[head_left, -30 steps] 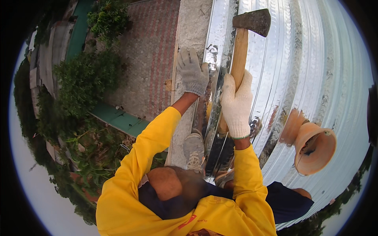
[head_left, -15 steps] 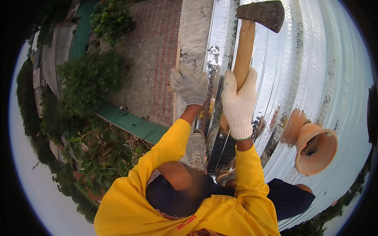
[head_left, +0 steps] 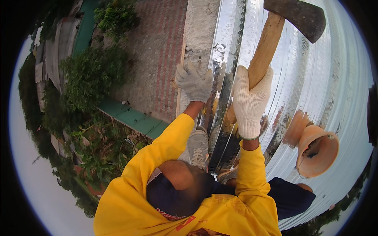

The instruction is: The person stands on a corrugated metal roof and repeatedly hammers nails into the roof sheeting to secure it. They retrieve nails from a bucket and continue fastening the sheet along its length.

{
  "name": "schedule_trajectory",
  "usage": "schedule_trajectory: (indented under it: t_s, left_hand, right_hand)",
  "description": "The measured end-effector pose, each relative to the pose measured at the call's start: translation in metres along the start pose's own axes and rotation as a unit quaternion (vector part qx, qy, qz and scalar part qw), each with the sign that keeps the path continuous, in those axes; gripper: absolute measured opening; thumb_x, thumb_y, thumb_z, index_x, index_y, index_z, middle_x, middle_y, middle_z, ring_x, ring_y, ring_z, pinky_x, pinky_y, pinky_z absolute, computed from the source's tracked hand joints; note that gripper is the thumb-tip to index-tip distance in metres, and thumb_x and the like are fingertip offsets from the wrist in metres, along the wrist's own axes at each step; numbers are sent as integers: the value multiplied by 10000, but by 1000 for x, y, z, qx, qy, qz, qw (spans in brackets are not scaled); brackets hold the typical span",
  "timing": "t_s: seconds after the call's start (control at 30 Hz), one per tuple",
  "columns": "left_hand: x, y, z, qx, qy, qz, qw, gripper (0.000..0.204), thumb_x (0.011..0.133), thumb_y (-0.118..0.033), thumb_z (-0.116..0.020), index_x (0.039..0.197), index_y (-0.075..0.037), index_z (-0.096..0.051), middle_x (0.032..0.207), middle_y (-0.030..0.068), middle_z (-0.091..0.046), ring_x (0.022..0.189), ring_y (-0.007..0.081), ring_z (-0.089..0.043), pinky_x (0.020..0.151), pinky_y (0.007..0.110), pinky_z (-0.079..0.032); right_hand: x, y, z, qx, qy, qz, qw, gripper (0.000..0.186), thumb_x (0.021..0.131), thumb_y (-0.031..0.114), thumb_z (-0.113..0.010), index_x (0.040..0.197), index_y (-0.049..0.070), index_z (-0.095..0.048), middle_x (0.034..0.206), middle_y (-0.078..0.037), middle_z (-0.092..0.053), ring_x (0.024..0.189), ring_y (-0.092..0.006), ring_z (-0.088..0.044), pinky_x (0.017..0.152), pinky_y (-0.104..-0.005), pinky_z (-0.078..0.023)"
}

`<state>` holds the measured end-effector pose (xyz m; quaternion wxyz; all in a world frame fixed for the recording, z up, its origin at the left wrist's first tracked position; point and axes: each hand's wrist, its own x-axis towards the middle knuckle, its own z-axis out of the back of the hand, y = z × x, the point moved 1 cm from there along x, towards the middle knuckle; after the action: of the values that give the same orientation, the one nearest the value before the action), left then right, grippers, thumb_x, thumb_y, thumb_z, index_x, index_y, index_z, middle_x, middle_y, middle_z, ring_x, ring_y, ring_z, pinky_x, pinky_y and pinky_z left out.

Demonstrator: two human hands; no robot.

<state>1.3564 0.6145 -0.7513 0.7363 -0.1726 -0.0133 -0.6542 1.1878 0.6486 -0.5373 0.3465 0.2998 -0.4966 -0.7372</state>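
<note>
A white knit-gloved right hand [head_left: 252, 103] is wrapped round the wooden handle of a hatchet [head_left: 264, 53]. The dark metal head points away from me and leans to the right, above the shiny metal roofing [head_left: 271, 102]. Below the fist the handle's butt end shows. My left hand [head_left: 195, 83], in a greyer glove, lies with fingers apart on the concrete ledge [head_left: 200, 23] along the roof's edge, and holds nothing that I can see. A small upright nail-like piece [head_left: 199, 59] stands out of the ledge just beyond its fingers.
An orange-brown bucket [head_left: 318, 152] with a wire handle lies tipped on the ribbed roofing at right. My grey shoe [head_left: 197, 149] rests by the roof edge. Past the ledge, far below, are a paved yard [head_left: 155, 59], trees [head_left: 92, 74] and a green wall [head_left: 134, 120].
The hatchet has swung to the right and its head now leans farther over the roofing. My right hand has moved slightly right with it. The left hand stays on the ledge.
</note>
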Motion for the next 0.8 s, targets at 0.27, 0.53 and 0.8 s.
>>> schedule_trajectory:
  t_s: [0.27, 0.53, 0.8]
  left_hand:
    - [-1, 4, -2, -9, 26, -10, 1000, 1058, 970, -667, -853, 1753, -43, -512, 1798, 400, -357, 1646, 610, -363, 1354, 755, -280]
    - [1, 1, -2, -24, 33, 9, 999, 1070, 944, -646, -900, 1740, -46, -510, 1799, 388, -359, 1642, 621, -362, 1351, 763, -285]
    - [-2, 1, 4, -22, 38, -1, 999, 1048, 947, -628, -912, 1717, -50, -498, 1770, 391, -383, 1626, 620, -382, 1352, 755, -291]
  right_hand:
    - [-17, -46, -45, -166, 189, -136, 958, 436, 1154, 291, -748, 1413, -38, -624, 1053, -334, -747, 1006, -408, -828, 888, -506, -637]
    - [10, 22, 9, 16, -37, 94, 995, 440, 1140, 192, -807, 1456, -37, -606, 1031, -164, -738, 866, -231, -755, 803, -387, -615]
    - [-20, -71, -51, -133, 162, -119, 970, 409, 1136, 288, -743, 1375, -27, -638, 965, -237, -750, 830, -337, -788, 794, -505, -642]
